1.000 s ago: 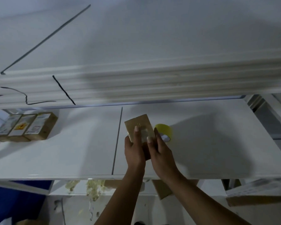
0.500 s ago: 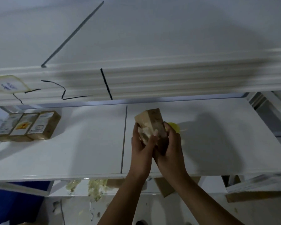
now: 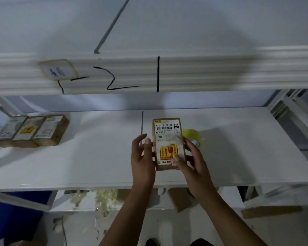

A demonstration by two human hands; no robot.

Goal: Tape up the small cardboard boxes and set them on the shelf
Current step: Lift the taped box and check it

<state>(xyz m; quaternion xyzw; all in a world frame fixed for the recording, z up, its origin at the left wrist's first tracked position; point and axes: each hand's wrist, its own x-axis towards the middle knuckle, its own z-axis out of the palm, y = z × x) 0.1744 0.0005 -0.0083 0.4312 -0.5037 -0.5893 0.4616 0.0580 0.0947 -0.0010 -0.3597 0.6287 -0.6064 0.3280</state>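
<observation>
Nearest the camera, at 6 o'clock under the wrists, pale tape scraps (image 3: pixel 103 199) litter a lower level. Just above the front lip of the white shelf (image 3: pixel 96 166), a person holds a small cardboard box (image 3: pixel 168 144) label-up. The left hand (image 3: pixel 142 157) has its thumb pressed to the box's left edge, its lower fingers apparently tucked beneath and its upper fingers loosely spread. The right hand (image 3: pixel 190 162) wraps the right side, thumb laid over the label's lower corner. Whether the seams are sealed cannot be told, so the step looks like checking or turning the box between taping and shelving. At 1 o'clock of the box, just behind the right fingers, lies the yellow tape roll (image 3: pixel 192 135). Reaching it would call for freeing one hand while the other keeps the box. Farther off at 9 o'clock, three boxes (image 3: pixel 32 130) stand touching in a row near the shelf's left end, with bare board between them and the hands for a sideways carry. Overhead at 12 o'clock, the upper beam (image 3: pixel 203 71), marked in black pen and bearing a paper tag (image 3: pixel 58 70), probably limits any lift.
</observation>
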